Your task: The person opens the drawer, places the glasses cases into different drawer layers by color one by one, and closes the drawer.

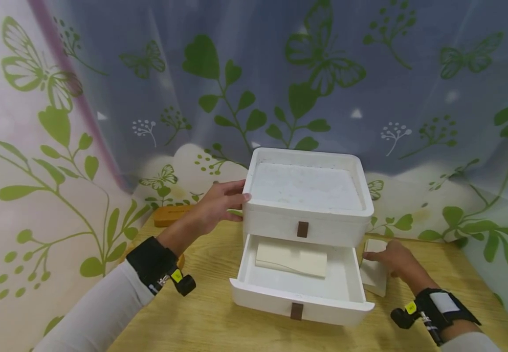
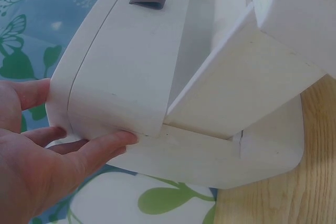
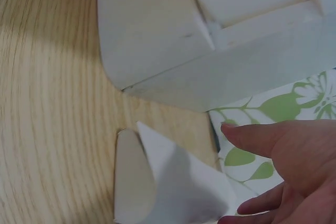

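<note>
A white two-drawer box (image 1: 271,225) stands on the table, its lower drawer (image 1: 337,288) pulled out and its upper one closed. Each drawer front carries a brown tab. Inside the lower drawer lies a flat cream-coloured folded piece (image 1: 291,259), perhaps paper. My left hand (image 1: 216,205) rests against the box's left side near the top, its thumb (image 2: 107,142) and fingertips touching the wall. To the right of the box, my right hand (image 1: 394,261) is at a white folded sheet or booklet (image 3: 178,182), thumb apart from it; whether the lower fingers touch its edge, I cannot tell.
An orange object (image 1: 170,215) lies at the back left of the wooden table (image 1: 205,303), with another orange piece partly hidden behind my left wrist. A curtain (image 1: 245,58) with green leaves and butterflies hangs close behind the box and along both sides.
</note>
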{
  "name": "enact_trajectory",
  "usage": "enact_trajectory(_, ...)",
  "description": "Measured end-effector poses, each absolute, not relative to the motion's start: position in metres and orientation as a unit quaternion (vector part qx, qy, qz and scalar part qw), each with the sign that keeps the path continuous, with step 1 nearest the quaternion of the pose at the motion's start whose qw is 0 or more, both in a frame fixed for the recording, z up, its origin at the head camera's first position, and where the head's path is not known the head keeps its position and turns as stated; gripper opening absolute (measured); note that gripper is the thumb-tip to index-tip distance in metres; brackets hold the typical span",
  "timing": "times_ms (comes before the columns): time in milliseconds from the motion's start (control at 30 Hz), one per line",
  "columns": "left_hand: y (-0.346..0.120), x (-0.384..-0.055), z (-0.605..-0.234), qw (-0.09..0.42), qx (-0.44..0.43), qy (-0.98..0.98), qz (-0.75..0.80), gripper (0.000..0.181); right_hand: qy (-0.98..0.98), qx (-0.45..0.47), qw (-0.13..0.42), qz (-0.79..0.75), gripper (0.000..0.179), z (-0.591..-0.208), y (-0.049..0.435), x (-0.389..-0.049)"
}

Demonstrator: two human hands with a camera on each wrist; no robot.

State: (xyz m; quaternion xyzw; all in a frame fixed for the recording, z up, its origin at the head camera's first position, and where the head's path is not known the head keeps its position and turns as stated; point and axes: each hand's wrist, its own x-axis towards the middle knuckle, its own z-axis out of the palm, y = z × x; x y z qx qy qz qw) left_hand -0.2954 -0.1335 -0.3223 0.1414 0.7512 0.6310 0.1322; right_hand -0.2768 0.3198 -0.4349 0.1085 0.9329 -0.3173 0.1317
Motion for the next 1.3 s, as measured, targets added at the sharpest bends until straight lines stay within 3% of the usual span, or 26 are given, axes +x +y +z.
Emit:
enact_trajectory(600,-0.135,-0.295,-0.325,0.136,0.149,0.753,0.627,0.062,0.945,0.114,0.092,-0.292,0.055,-0.465,0.319,-0.275)
enact_trajectory(1033,-0.135,-0.297,-0.327,0.131,0.152,0.751,0.629,0.06,0.95,0.099,0.138,-0.262,0.06,-0.455,0.314,-0.271)
enact_trajectory(1300,-0.136,-0.297,-0.326,0.129,0.161,0.748,0.631,0.06,0.957,0.082,0.127,-0.247,0.057,-0.459,0.317,-0.274)
